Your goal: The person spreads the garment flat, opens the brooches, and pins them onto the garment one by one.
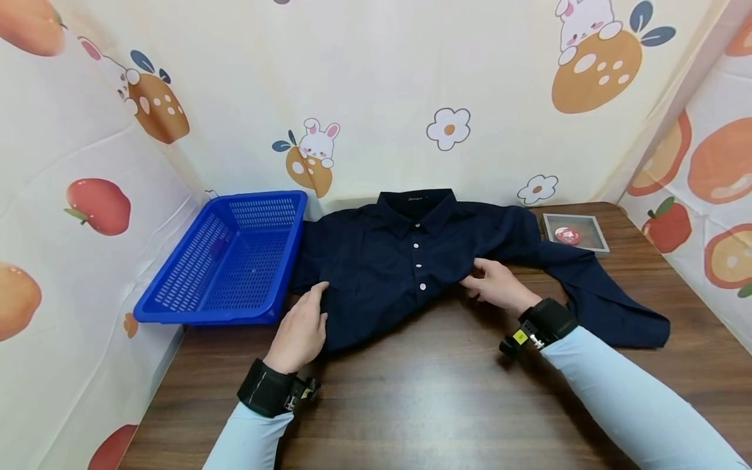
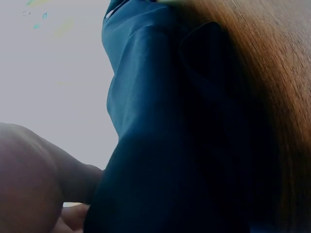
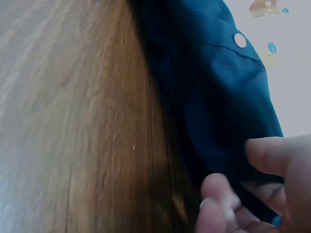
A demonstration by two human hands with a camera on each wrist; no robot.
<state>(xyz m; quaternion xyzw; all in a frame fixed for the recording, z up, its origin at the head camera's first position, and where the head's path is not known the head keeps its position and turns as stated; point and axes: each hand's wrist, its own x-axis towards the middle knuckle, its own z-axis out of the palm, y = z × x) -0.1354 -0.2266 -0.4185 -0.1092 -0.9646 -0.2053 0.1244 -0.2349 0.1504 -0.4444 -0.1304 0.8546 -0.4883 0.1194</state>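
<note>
Navy cloth button-up shirt (image 1: 373, 274) near the brown wooden table's (image 1: 405, 398) back edge.
Right hand (image 1: 499, 285) pinches its hem; left hand (image 1: 298, 334) touches its side, grip not discernible.

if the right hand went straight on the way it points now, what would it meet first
Most likely the navy shirt: the right hand points across at its front and is right at its lower edge, though exact depth is unclear.
</note>
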